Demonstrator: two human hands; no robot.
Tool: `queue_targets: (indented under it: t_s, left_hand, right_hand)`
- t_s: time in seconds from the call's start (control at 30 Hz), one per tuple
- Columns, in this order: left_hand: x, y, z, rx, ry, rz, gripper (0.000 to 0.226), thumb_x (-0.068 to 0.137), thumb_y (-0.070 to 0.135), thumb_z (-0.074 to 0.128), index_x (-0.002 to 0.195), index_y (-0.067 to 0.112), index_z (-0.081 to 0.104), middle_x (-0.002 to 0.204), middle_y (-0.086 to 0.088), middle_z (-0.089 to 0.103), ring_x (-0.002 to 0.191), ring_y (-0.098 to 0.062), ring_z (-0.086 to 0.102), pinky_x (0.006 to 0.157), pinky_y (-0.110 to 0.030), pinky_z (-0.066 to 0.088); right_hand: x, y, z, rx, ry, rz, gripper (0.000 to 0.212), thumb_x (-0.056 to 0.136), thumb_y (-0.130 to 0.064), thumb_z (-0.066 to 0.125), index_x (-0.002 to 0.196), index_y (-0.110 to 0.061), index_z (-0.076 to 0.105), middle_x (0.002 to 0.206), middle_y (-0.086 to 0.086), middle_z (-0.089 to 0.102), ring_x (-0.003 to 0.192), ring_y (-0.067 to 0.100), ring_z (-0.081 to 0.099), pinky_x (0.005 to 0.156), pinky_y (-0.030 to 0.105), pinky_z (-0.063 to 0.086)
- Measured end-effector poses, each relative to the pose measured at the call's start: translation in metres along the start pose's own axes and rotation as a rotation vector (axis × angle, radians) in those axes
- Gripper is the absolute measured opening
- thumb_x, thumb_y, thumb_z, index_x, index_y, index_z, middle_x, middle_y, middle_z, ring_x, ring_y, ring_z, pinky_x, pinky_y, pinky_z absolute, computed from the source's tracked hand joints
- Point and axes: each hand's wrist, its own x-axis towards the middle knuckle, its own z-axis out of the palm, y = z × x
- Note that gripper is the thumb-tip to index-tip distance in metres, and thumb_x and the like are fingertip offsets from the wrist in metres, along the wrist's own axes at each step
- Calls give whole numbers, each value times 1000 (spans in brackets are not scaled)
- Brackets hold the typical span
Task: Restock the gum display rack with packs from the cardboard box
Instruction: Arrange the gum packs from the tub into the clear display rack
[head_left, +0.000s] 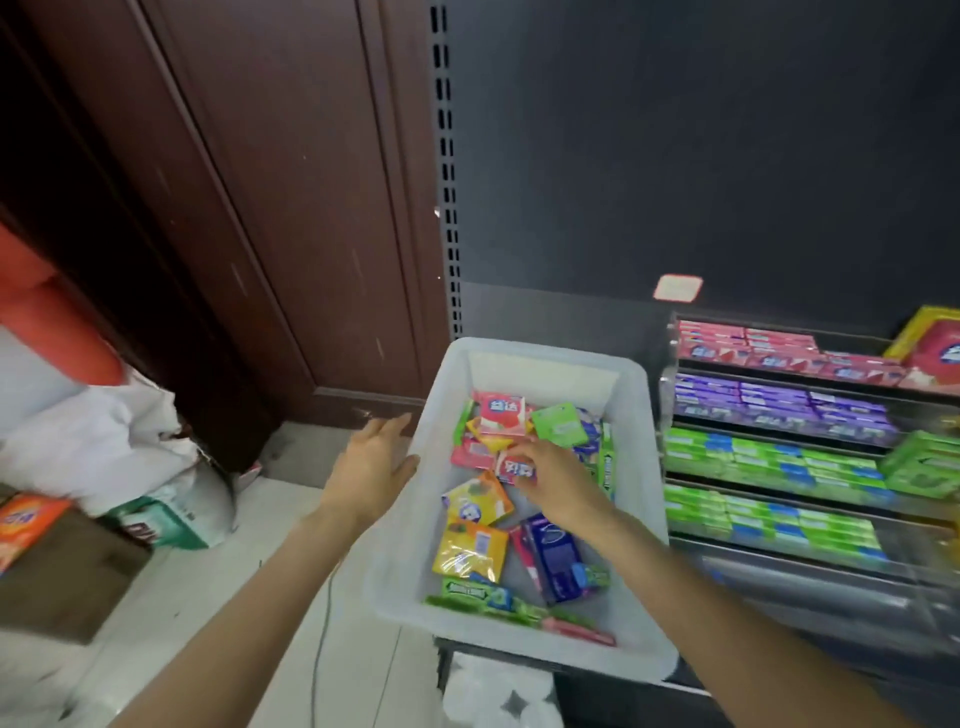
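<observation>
A white plastic bin (644, 499) sits on the shelf edge and holds several loose gum packs in red, green, yellow, orange and dark blue. My right hand (558, 480) reaches into the bin, its fingers closed around a red-and-white gum pack (514, 467) near the middle of the pile. My left hand (371, 465) rests flat and open against the bin's left outer wall. To the right stands the tiered gum display rack (779, 452), with rows of pink, purple and green packs. No cardboard box is visible.
A dark wooden door (249, 208) rises behind the bin on the left. White bags (104, 441), a green-and-white package (171, 519) and an orange box (26, 525) lie on the floor at the left. A grey cable (322, 623) hangs below.
</observation>
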Motion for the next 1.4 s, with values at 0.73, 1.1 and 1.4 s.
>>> queue_targets:
  t_s: [0.73,1.1,1.4]
  left_hand:
    - [-7,-20,15,-136,-56,82,55,90,25,59,140,13,39,131,-9,51,113,-25,53,96,-34,45]
    - [-9,-22,13,-150,-60,104,59,89,27,62,141,12,39,133,-11,48,118,-26,50,100,-36,41]
    - [4,29,30,-100,-134,414,35,89,10,58,124,8,56,129,-8,47,121,-25,44,98,-29,36]
  right_hand:
    - [-12,-5,38,-394,-119,186,33,82,-32,68,111,-19,59,117,4,56,110,20,51,88,34,47]
    - [4,-26,51,-263,-170,184,23,83,-29,67,93,-19,49,96,2,61,89,22,57,70,33,40]
    - [-8,-3,-2,183,198,346,21,84,-15,69,85,-11,48,81,1,53,79,17,50,61,28,31]
